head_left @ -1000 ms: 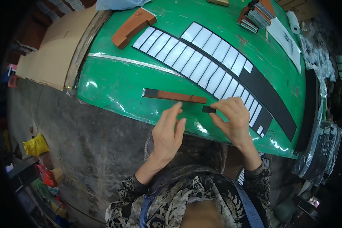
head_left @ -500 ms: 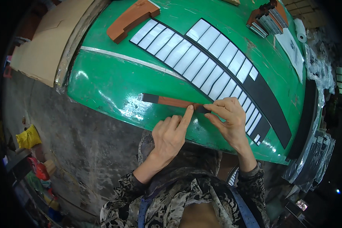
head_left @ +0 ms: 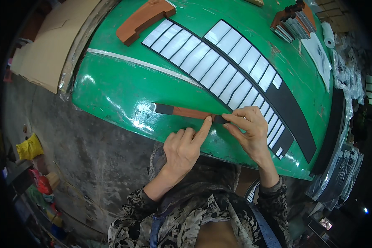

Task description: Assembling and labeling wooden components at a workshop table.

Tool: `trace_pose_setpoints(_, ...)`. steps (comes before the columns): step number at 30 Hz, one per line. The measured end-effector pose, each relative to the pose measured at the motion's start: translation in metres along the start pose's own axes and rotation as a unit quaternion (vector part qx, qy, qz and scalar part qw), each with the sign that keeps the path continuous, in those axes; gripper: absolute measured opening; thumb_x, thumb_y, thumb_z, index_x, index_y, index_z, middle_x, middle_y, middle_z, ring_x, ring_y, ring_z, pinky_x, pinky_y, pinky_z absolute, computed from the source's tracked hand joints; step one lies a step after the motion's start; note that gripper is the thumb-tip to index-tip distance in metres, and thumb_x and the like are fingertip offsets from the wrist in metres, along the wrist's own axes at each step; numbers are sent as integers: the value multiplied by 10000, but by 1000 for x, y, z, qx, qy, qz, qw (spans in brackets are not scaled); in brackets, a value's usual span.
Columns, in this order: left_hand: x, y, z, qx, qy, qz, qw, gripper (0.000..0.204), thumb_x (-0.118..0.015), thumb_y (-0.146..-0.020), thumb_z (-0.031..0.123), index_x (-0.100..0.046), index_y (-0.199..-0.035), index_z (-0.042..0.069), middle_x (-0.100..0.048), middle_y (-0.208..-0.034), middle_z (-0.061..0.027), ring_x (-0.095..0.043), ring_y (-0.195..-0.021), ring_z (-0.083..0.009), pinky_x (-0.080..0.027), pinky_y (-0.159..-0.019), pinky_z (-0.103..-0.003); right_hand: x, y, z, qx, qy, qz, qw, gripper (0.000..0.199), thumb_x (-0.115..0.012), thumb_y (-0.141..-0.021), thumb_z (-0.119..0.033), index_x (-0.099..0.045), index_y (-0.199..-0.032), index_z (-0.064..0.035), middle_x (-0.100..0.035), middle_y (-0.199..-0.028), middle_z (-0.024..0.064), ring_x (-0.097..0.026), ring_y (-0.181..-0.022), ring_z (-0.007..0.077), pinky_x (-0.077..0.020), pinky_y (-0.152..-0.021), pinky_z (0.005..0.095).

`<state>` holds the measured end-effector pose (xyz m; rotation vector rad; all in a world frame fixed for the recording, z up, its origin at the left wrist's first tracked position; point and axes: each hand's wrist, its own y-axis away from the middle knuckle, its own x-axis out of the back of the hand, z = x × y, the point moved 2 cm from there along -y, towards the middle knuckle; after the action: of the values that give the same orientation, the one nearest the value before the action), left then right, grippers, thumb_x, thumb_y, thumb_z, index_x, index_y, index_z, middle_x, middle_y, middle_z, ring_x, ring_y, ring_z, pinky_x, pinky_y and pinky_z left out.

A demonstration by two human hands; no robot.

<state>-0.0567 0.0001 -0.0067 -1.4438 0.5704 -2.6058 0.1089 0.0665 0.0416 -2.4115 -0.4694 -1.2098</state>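
Observation:
A narrow brown strip [head_left: 191,113] with black ends lies slantwise near the front edge of the green table [head_left: 115,82]. Its left end has a small shiny silvery tip. My left hand [head_left: 182,151] presses the tip of its outstretched index finger on the strip near the right black end; its other fingers are curled and its thumb is hidden. At that black end, my right hand [head_left: 249,128] pinches the strip between thumb and fingers. Beyond my hands lie two curved black panels [head_left: 291,101] covered with rows of white rectangular pads.
Stacked brown curved pieces [head_left: 146,20] sit at the far left of the table. More brown and black pieces [head_left: 291,22] stand at the far right, beside a white printed sheet [head_left: 317,58] and a white roll [head_left: 327,35]. Cardboard [head_left: 49,45] adjoins the table's left side.
The strip and both hands keep nearly the same pose. My left index fingertip has shifted very slightly along the strip; the whole view has moved a little.

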Motion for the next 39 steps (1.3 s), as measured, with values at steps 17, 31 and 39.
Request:
trace_pose_setpoints(17,0,1,0,2,0,-10,1000,524,-597,-731,-18,-610,-1234,130,-365,-573,-15,-410,-466,-163,-326,-452,-305,-1,-2,1,0,-7,-4,1000,299,-783,-643,-86,-719,-935,-103,-621,-839,12,-529,-774,192,-448,-657,309)
trace_pose_setpoints(31,-2,2,1,4,20,-27,999,541,-618,-728,-22,-571,-1257,82,-435,-596,-31,-466,-495,-184,-360,-471,-316,1,3,3,-7,-19,11,1000,403,-782,-650,-107,-681,-1040,-98,-626,-928,40,-551,-834,222,-463,-705,330)
trace_pose_setpoints(39,11,-6,4,46,178,19,983,376,-643,-782,-36,-588,-1151,3,-607,-851,-127,-626,-712,-261,-495,-595,-337,-1,40,13,-111,-91,82,986,411,-762,-702,-103,-642,-1089,-38,-631,-1022,111,-596,-912,261,-487,-774,346)
